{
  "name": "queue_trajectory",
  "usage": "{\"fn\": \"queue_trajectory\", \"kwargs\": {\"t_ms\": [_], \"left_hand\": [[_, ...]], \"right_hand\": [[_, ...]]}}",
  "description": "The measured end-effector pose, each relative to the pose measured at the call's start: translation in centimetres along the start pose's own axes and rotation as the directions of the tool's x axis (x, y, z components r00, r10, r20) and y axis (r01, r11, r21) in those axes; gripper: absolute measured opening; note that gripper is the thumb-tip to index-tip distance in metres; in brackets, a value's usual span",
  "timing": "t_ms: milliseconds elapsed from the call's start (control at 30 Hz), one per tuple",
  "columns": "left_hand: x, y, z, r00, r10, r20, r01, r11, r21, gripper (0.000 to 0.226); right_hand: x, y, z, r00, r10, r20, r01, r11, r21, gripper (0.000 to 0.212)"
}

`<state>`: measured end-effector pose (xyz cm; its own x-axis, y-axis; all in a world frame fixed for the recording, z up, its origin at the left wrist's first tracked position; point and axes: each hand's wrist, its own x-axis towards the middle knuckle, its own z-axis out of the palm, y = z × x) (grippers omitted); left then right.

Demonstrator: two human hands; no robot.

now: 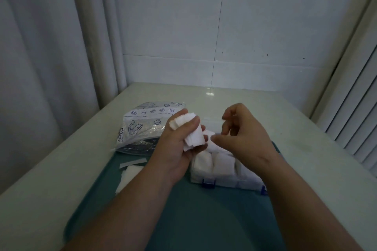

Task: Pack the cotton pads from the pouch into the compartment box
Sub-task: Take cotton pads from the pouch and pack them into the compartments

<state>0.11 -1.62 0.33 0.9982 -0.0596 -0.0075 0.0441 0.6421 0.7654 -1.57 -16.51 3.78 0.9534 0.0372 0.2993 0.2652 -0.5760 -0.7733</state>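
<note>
Fingers [191, 123] of left hand [177, 153] clamped round a stack of pads [193, 135], mid-frame. Right hand [248, 140] just right of it, fingers loosely curled, apart, holding nothing. Box [234, 184] below both hands on green mat [204, 220], visible compartments holding pads. Pouch [140, 128] left of centre, partly on table [306, 128]. Loose pads [130, 175] at mat's left edge.

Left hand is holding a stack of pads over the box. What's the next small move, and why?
Probably pinch a few pads off the stack with the right hand: it hovers, seemingly empty, beside the stack the left hand grips, with the box just below.
</note>
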Motion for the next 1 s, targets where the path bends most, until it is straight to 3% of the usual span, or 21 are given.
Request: {"fn": "queue_trajectory", "kwargs": {"t_ms": [167,300,433,600,767,1000], "left_hand": [[0.0,-0.1,0.0,0.999,-0.04,0.02,0.037,0.99,0.14,0.062],[0.0,-0.2,-0.1,0.998,-0.023,0.054,0.011,0.977,0.212,0.046],[-0.2,-0.3,-0.1,0.993,-0.039,0.108,0.011,0.97,0.245,0.056],[-0.1,0.0,-0.1,0.975,-0.117,0.189,0.106,0.992,0.068,0.054],[-0.4,-0.1,0.4,0.976,-0.142,0.167,0.105,0.972,0.211,0.053],[-0.4,0.0,0.5,0.963,-0.251,0.101,0.239,0.964,0.119,0.053]], "right_hand": [[0.1,1.1,0.4,0.97,-0.185,0.161,0.193,0.981,-0.035,0.083],[0.2,1.4,1.2,0.923,-0.243,0.297,0.252,0.968,0.008,0.114],[0.1,1.4,1.9,0.936,-0.257,0.242,0.279,0.958,-0.059,0.111],[0.3,1.8,1.3,0.952,-0.259,0.165,0.273,0.96,-0.066,0.105],[0.3,1.8,1.4,0.954,-0.234,0.189,0.251,0.966,-0.071,0.112],[0.4,1.8,1.4,0.96,-0.206,0.187,0.226,0.97,-0.091,0.112]]}}
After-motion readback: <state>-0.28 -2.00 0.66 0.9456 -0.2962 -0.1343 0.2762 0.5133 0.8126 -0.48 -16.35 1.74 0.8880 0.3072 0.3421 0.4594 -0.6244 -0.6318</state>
